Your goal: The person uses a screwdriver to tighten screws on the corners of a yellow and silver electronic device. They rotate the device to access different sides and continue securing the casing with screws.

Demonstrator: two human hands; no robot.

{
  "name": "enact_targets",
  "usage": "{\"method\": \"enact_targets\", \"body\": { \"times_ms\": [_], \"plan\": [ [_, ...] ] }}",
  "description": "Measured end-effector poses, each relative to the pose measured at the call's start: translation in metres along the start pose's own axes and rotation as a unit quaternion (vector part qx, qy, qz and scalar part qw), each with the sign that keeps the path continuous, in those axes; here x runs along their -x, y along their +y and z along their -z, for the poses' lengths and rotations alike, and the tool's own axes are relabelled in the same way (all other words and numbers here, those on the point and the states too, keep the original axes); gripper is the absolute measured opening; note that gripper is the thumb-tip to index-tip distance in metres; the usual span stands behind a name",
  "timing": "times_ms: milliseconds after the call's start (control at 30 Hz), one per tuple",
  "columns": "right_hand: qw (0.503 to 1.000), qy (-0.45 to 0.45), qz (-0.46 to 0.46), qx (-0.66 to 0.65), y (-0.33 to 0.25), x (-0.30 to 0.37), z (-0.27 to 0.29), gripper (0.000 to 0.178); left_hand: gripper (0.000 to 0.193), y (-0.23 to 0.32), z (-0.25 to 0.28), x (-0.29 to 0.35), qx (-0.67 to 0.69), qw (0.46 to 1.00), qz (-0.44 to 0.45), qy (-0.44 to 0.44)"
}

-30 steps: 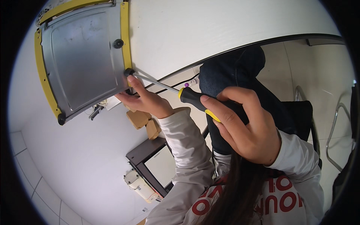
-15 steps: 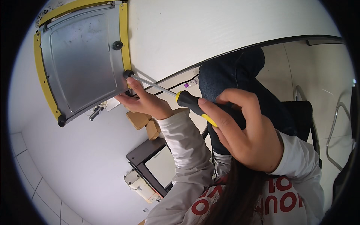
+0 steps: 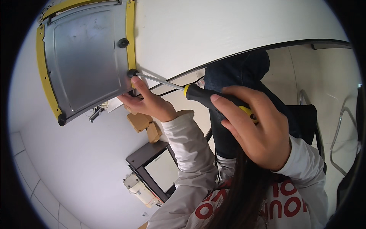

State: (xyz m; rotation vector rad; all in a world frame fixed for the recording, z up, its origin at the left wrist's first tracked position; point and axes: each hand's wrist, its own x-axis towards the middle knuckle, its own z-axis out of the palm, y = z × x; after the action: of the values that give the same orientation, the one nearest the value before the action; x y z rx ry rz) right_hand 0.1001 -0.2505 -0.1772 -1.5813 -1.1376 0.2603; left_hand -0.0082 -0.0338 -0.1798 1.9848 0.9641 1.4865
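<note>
A grey metal panel with yellow edge strips [image 3: 84, 57] stands tilted at the upper left, probably the underside of a machine. Round black feet sit along it, one [image 3: 122, 43] on the right side and another [image 3: 61, 119] at the lower left corner. My left hand [image 3: 154, 105] grips its lower right corner, thumb by the black corner foot [image 3: 132, 73], other fingers partly hidden behind the edge. In my right hand [image 3: 263, 129] is a black and yellow screwdriver [image 3: 206, 96], its fingers wrapped about the handle. The shaft's tip meets that corner foot; the tip itself is hidden.
The white table [image 3: 228, 26] has a dark curved edge beside my legs [image 3: 236, 76]. Brown cardboard boxes [image 3: 140, 121] and a dark cabinet [image 3: 152, 160] are beyond my left arm. A chair with a metal frame [image 3: 337, 141] stands at the right.
My right hand has shifted slightly right and its fingers have moved around the handle, which is turned, showing yellow on another side. The left hand keeps its grip. The view has shifted a little.
</note>
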Motion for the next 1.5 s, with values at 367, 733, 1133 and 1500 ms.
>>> {"method": "enact_targets", "body": {
  "times_ms": [367,733,1133,1500],
  "plan": [
    [0.999,0.028,-0.012,-0.032,0.001,0.0,0.006,0.059,0.049,0.006,-0.003,0.005,0.01,1.0,0.014,-0.007],
    [0.993,0.004,-0.044,-0.109,0.002,-0.007,0.014,0.053,0.045,0.009,-0.002,0.005,0.007,1.0,0.012,-0.004],
    [0.995,-0.014,-0.051,-0.087,0.005,-0.009,0.02,0.045,0.038,0.006,-0.003,0.004,0.006,1.0,-0.001,0.001],
    [0.996,0.025,-0.012,-0.082,0.005,-0.013,0.007,0.056,0.039,0.008,-0.003,0.002,0.004,1.0,-0.002,0.013]
  ]
}}
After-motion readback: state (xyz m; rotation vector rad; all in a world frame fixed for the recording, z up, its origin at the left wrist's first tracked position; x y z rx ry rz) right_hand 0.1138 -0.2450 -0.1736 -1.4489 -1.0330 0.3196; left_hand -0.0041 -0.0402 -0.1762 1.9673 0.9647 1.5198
